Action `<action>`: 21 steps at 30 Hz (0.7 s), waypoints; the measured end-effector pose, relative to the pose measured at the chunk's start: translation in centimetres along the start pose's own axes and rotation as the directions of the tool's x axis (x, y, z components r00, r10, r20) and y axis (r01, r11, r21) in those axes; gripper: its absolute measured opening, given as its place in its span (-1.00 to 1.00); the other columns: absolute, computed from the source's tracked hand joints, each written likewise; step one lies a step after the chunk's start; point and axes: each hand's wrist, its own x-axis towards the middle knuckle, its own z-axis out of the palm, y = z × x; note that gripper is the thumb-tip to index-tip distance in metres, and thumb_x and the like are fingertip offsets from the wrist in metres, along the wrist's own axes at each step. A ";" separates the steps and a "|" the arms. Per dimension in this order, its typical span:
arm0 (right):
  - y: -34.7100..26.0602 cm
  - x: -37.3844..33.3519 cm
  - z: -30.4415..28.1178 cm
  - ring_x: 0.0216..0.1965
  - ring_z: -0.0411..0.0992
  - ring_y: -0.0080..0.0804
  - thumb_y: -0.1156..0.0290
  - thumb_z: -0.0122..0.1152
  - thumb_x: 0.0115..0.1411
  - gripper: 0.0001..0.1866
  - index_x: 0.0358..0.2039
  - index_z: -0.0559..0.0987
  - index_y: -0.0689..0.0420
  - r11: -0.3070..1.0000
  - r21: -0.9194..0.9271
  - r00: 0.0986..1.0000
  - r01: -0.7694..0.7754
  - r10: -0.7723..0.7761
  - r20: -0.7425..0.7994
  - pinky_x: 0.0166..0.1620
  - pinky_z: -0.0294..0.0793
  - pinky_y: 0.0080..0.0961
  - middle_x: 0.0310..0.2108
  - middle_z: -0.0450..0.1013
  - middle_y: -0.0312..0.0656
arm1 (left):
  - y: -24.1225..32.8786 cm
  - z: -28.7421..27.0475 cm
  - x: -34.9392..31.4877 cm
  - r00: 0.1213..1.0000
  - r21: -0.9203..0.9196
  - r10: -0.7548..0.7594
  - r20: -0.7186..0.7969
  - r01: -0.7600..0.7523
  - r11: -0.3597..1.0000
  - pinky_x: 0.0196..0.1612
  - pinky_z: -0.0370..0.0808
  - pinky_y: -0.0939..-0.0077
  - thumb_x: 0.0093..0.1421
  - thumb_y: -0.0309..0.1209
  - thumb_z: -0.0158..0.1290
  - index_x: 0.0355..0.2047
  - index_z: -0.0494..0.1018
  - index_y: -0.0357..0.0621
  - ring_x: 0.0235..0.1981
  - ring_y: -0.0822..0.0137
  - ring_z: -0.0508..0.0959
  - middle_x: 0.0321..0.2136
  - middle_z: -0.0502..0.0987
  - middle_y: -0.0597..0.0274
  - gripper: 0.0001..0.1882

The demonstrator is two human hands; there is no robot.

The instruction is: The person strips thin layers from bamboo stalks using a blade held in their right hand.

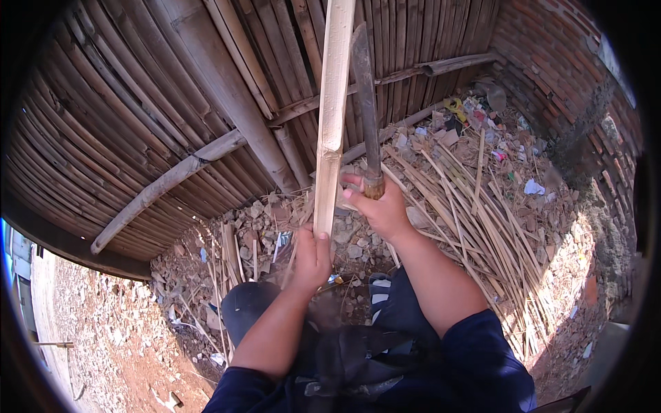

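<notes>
A long split piece of bamboo (pixel 331 117) stands nearly upright in front of me, its pale inner face toward me and a node partway up. My left hand (pixel 313 258) is closed around its lower end. Just to the right, a machete (pixel 367 103) points upward with its dark blade close beside the bamboo. The wooden handle sits in my right hand (pixel 382 206), the thumb and some fingertips reaching toward the bamboo's edge. Whether those fingertips touch the bamboo I cannot tell.
Ahead and to the left rises a bamboo slat wall (pixel 124 103) with a pole (pixel 172 180) across it. A brick wall (pixel 561 58) closes the right. Many bamboo strips (pixel 475 220) lie piled on rubble at the right, with scattered litter (pixel 533 187) behind them.
</notes>
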 end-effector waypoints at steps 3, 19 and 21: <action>1.2 0.2 0.7 -0.22 0.55 -0.57 0.35 0.45 0.12 -0.60 -0.08 0.56 0.24 1.000 0.006 0.999 0.006 -0.006 -0.035 -0.07 0.53 -0.51 -0.24 0.61 -0.24 | 0.6 0.9 -0.2 0.995 -0.073 -0.075 0.059 0.080 0.994 -0.34 0.41 0.26 0.44 -0.38 -0.16 -0.08 0.25 -0.33 -0.44 0.21 0.49 -0.43 0.47 0.09 -0.78; -1.0 -0.8 3.3 -0.24 0.54 -0.50 0.46 0.42 0.09 -0.67 -0.15 0.54 0.23 0.953 -0.296 0.987 0.062 -0.014 0.161 -0.08 0.52 -0.46 -0.30 0.59 -0.24 | 6.2 -8.9 0.8 0.911 0.301 -0.325 0.256 0.244 0.922 -0.10 0.53 0.30 0.21 -0.21 0.25 -0.03 0.42 -0.33 -0.20 0.25 0.58 -0.17 0.56 0.02 -0.52; -0.8 -0.7 2.9 -0.21 0.55 -0.50 0.44 0.42 0.09 -0.65 -0.13 0.55 0.25 0.945 -0.287 0.967 0.159 -0.090 0.240 -0.07 0.51 -0.46 -0.30 0.60 -0.22 | 7.9 -14.3 0.1 0.985 0.312 -0.169 0.037 0.149 0.938 -0.27 0.52 0.44 0.21 -0.27 0.24 -0.20 0.49 -0.29 -0.38 0.38 0.57 -0.38 0.58 0.16 -0.67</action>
